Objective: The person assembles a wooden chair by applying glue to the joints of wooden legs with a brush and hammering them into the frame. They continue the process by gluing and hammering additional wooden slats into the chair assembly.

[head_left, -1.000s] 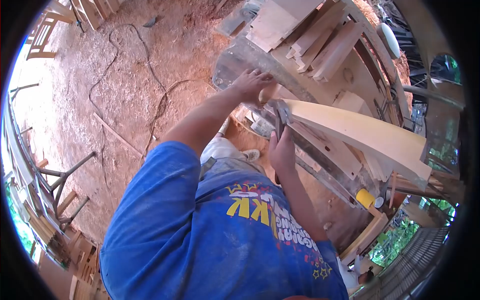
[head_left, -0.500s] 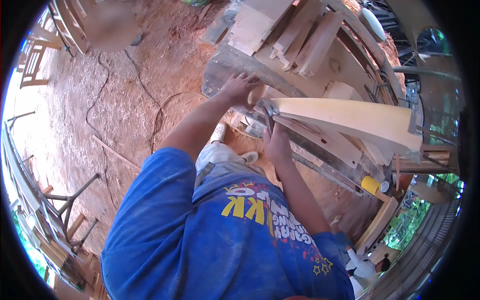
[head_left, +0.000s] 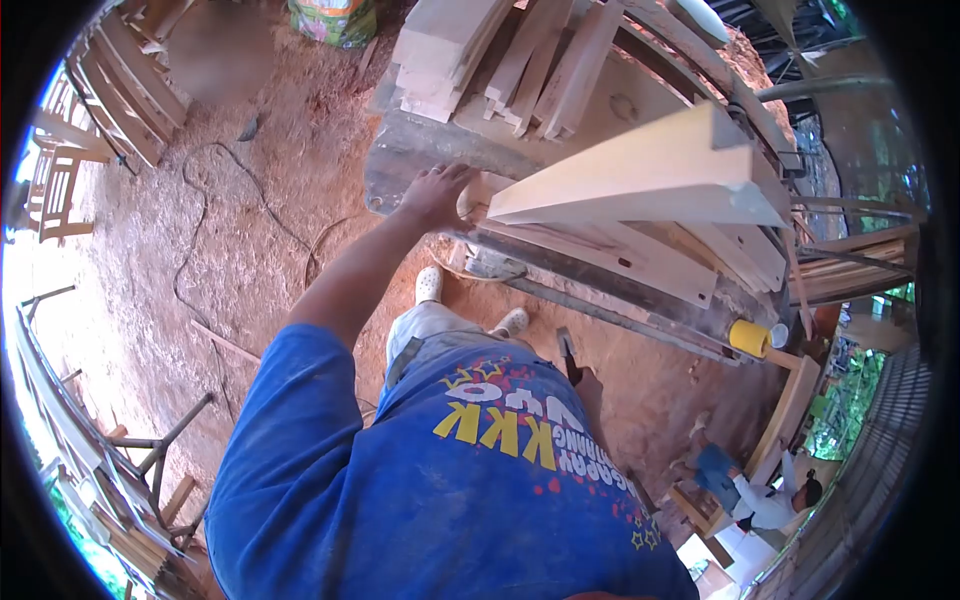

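My left hand point(head_left: 440, 198) grips the pale, rounded near end of a long tapered wooden piece point(head_left: 640, 185), its fingers curled over the end. The piece stands tilted, its broad far end raised above the bench. Low by my right side, away from the wood, my right hand point(head_left: 588, 388) is closed on a hand tool point(head_left: 566, 345) with a dark handle and a flat grey metal end. Its exact kind does not show, and my shirt partly hides that arm. Flat boards point(head_left: 650, 262) with small dark holes lie under the raised piece.
Several wooden pieces point(head_left: 580, 75) are stacked on the workbench point(head_left: 420, 150). A yellow cylinder point(head_left: 748, 338) sits at its right end. Cables point(head_left: 180, 230) run over the dirt floor at left. A person point(head_left: 765, 500) is at lower right, beside a wooden frame point(head_left: 785, 415).
My right hand has pulled back from the wooden piece and dropped to my side with the tool. The piece's far end has risen. My left hand stays at its near end.
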Action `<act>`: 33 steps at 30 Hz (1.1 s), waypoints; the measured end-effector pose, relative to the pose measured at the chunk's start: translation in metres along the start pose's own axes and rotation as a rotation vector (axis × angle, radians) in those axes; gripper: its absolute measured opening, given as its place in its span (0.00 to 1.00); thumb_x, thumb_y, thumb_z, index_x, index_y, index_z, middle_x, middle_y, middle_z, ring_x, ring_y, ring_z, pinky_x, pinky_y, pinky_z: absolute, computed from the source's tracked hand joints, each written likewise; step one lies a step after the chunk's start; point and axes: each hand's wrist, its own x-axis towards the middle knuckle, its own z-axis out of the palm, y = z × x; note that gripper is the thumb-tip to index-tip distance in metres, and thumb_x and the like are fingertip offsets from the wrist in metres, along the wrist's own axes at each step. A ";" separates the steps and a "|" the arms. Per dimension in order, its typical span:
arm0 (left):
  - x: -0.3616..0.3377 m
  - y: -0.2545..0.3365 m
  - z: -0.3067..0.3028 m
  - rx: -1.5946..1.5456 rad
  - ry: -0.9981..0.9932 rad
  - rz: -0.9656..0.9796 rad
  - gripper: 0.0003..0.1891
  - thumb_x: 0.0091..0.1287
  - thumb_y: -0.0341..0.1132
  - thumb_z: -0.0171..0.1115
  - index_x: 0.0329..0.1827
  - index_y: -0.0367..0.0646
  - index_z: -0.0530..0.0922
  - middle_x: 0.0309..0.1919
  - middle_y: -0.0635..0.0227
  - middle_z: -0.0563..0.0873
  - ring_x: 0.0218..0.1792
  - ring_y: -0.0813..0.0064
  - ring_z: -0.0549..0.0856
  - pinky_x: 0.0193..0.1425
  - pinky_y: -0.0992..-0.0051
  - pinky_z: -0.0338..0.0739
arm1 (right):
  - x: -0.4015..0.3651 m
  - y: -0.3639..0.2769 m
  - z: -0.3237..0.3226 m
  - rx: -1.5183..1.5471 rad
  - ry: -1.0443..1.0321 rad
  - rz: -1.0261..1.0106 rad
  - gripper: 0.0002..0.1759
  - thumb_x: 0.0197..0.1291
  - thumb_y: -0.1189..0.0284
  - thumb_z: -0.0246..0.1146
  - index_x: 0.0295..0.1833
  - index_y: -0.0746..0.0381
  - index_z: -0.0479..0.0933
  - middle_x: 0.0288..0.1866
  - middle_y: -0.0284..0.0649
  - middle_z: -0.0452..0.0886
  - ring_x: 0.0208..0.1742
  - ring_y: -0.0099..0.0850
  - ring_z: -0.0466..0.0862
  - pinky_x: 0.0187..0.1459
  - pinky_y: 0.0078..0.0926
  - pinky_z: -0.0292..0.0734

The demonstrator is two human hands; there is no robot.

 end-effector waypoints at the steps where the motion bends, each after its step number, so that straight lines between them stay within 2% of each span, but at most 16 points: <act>1: 0.000 0.002 -0.001 0.043 -0.033 -0.008 0.54 0.48 0.55 0.81 0.80 0.51 0.65 0.75 0.60 0.72 0.73 0.49 0.74 0.76 0.50 0.70 | 0.000 0.015 -0.001 0.031 0.038 0.022 0.19 0.54 0.62 0.69 0.48 0.63 0.83 0.40 0.56 0.89 0.45 0.55 0.90 0.48 0.51 0.83; 6: 0.016 0.005 0.012 0.203 -0.058 0.059 0.49 0.53 0.58 0.75 0.76 0.44 0.67 0.68 0.55 0.76 0.67 0.57 0.80 0.71 0.52 0.74 | 0.020 0.068 -0.040 0.161 0.357 0.076 0.17 0.54 0.65 0.70 0.46 0.62 0.82 0.39 0.55 0.89 0.44 0.55 0.89 0.48 0.52 0.83; 8: 0.015 0.015 0.009 0.231 -0.125 -0.038 0.43 0.45 0.57 0.81 0.68 0.55 0.79 0.62 0.59 0.84 0.65 0.57 0.81 0.71 0.51 0.73 | 0.042 0.093 -0.066 0.206 0.479 0.103 0.16 0.55 0.65 0.71 0.47 0.62 0.82 0.38 0.54 0.89 0.43 0.55 0.89 0.48 0.52 0.82; 10: 0.010 0.010 0.026 0.209 0.074 0.042 0.40 0.40 0.54 0.85 0.62 0.59 0.85 0.61 0.62 0.86 0.64 0.56 0.82 0.73 0.54 0.73 | 0.064 0.114 -0.098 0.226 0.579 0.163 0.18 0.56 0.64 0.72 0.48 0.62 0.81 0.39 0.53 0.89 0.43 0.55 0.89 0.48 0.52 0.82; 11: 0.005 0.028 0.017 0.265 0.084 -0.011 0.39 0.42 0.52 0.86 0.62 0.58 0.85 0.61 0.61 0.87 0.64 0.56 0.83 0.70 0.56 0.76 | 0.078 0.129 -0.112 0.231 0.622 0.180 0.19 0.57 0.63 0.73 0.49 0.62 0.81 0.39 0.52 0.89 0.44 0.54 0.89 0.48 0.52 0.82; 13: -0.001 0.036 0.028 0.068 0.097 -0.182 0.38 0.46 0.51 0.85 0.63 0.52 0.83 0.58 0.56 0.87 0.61 0.55 0.85 0.65 0.56 0.81 | 0.110 0.171 -0.135 0.318 0.686 0.167 0.20 0.58 0.63 0.74 0.50 0.63 0.81 0.40 0.52 0.89 0.44 0.54 0.89 0.48 0.52 0.82; 14: -0.008 0.042 0.034 0.096 0.101 -0.251 0.37 0.51 0.51 0.83 0.65 0.48 0.81 0.59 0.55 0.86 0.63 0.53 0.83 0.66 0.54 0.79 | 0.127 0.192 -0.150 0.358 0.707 0.155 0.20 0.58 0.62 0.74 0.50 0.63 0.80 0.40 0.52 0.89 0.44 0.53 0.89 0.48 0.52 0.82; 16: -0.034 0.057 0.072 0.127 0.375 -0.425 0.36 0.56 0.52 0.81 0.65 0.45 0.80 0.61 0.53 0.85 0.64 0.51 0.82 0.67 0.54 0.77 | 0.166 0.231 -0.176 0.364 0.701 0.155 0.20 0.59 0.64 0.74 0.51 0.64 0.80 0.41 0.53 0.88 0.45 0.53 0.89 0.48 0.52 0.81; 18: -0.057 0.097 0.113 -0.031 0.562 -0.775 0.37 0.58 0.52 0.80 0.68 0.44 0.78 0.63 0.53 0.83 0.66 0.50 0.80 0.69 0.55 0.75 | 0.195 0.271 -0.187 0.382 0.681 0.175 0.19 0.59 0.66 0.73 0.52 0.65 0.80 0.42 0.54 0.88 0.45 0.53 0.89 0.48 0.51 0.81; 20: -0.083 0.126 0.171 0.070 0.610 -0.877 0.33 0.60 0.49 0.79 0.66 0.43 0.80 0.59 0.52 0.86 0.60 0.50 0.84 0.65 0.54 0.78 | 0.217 0.296 -0.197 0.298 0.673 0.152 0.19 0.59 0.67 0.73 0.52 0.65 0.80 0.43 0.54 0.88 0.45 0.54 0.88 0.49 0.51 0.81; 22: -0.094 0.196 0.192 -0.258 0.469 -0.978 0.22 0.63 0.48 0.75 0.56 0.45 0.87 0.50 0.54 0.90 0.52 0.51 0.88 0.59 0.55 0.82 | 0.242 0.313 -0.209 0.267 0.672 0.081 0.19 0.58 0.68 0.74 0.52 0.66 0.80 0.44 0.54 0.88 0.46 0.54 0.88 0.50 0.51 0.80; 24: -0.097 0.251 0.200 -0.263 0.274 -0.777 0.14 0.65 0.48 0.70 0.45 0.49 0.91 0.41 0.56 0.92 0.44 0.52 0.91 0.52 0.56 0.85 | 0.268 0.324 -0.213 0.292 0.661 -0.016 0.19 0.58 0.69 0.74 0.52 0.66 0.80 0.45 0.54 0.88 0.48 0.55 0.88 0.51 0.51 0.80; 26: -0.091 0.289 0.198 -0.185 0.236 -0.586 0.12 0.66 0.47 0.67 0.42 0.52 0.91 0.39 0.59 0.92 0.44 0.52 0.91 0.50 0.56 0.86 | 0.285 0.319 -0.229 0.174 0.620 -0.064 0.23 0.60 0.68 0.74 0.57 0.67 0.80 0.48 0.56 0.87 0.51 0.55 0.87 0.53 0.51 0.80; 28: -0.065 0.308 0.188 -0.168 0.193 -0.686 0.13 0.67 0.45 0.64 0.44 0.51 0.91 0.38 0.58 0.92 0.43 0.51 0.91 0.50 0.55 0.86 | 0.304 0.317 -0.241 0.148 0.572 -0.091 0.25 0.61 0.67 0.74 0.61 0.67 0.80 0.51 0.58 0.87 0.53 0.55 0.87 0.55 0.50 0.80; 29: -0.051 0.316 0.175 -0.200 0.313 -0.667 0.13 0.67 0.44 0.64 0.44 0.50 0.91 0.38 0.58 0.92 0.42 0.52 0.91 0.49 0.56 0.86 | 0.309 0.316 -0.245 0.098 0.592 -0.114 0.28 0.62 0.65 0.74 0.64 0.67 0.79 0.56 0.59 0.85 0.58 0.56 0.85 0.59 0.51 0.79; 33: 0.016 0.324 0.116 -0.367 0.674 -0.517 0.11 0.66 0.41 0.68 0.43 0.44 0.90 0.36 0.57 0.92 0.38 0.57 0.92 0.46 0.62 0.86 | 0.314 0.300 -0.263 -0.045 0.509 -0.050 0.29 0.63 0.64 0.73 0.66 0.67 0.78 0.62 0.60 0.83 0.63 0.57 0.82 0.64 0.53 0.77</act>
